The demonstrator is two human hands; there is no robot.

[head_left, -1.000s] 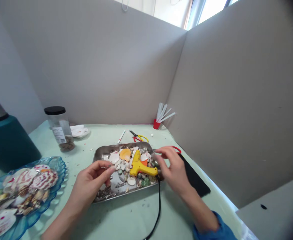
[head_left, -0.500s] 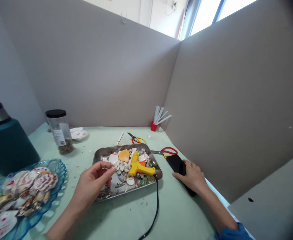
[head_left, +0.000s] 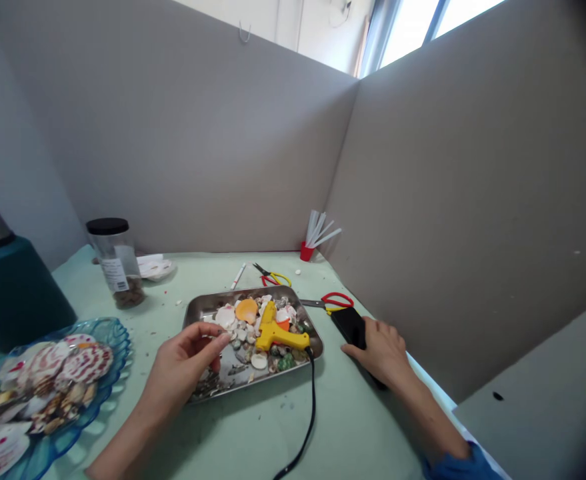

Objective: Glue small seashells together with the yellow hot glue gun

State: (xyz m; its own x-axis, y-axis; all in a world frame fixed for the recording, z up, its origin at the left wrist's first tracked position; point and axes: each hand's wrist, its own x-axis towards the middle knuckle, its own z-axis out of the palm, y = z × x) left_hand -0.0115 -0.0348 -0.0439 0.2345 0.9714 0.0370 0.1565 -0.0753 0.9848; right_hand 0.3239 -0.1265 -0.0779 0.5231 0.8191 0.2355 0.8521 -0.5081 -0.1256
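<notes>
My left hand (head_left: 185,363) hovers over the near left side of a metal tray (head_left: 193,308), thumb and forefinger pinched together. Whatever sits at those fingertips is too small to make out. Shells and small stones fill much of the tray, among them an orange shell (head_left: 246,311). A yellow hot glue gun (head_left: 277,331) lies across them, its black cord (head_left: 309,417) trailing toward the front edge. On the right, my right hand (head_left: 383,350) grips a black phone (head_left: 349,327) on the table, with the thumb at its left side; the hand covers part of it.
At left stand a blue glass dish (head_left: 123,340) of shells, a teal flask (head_left: 17,287) and a black-lidded jar (head_left: 115,260). Two pairs of scissors, red-and-yellow (head_left: 340,301) and smaller (head_left: 275,277), lie behind the tray, near a red cup (head_left: 307,252) of white sticks. Grey panels enclose the table.
The whole view has shifted slightly. Both hands keep nearly the same pose, the left pinched over the tray and the right on the phone.
</notes>
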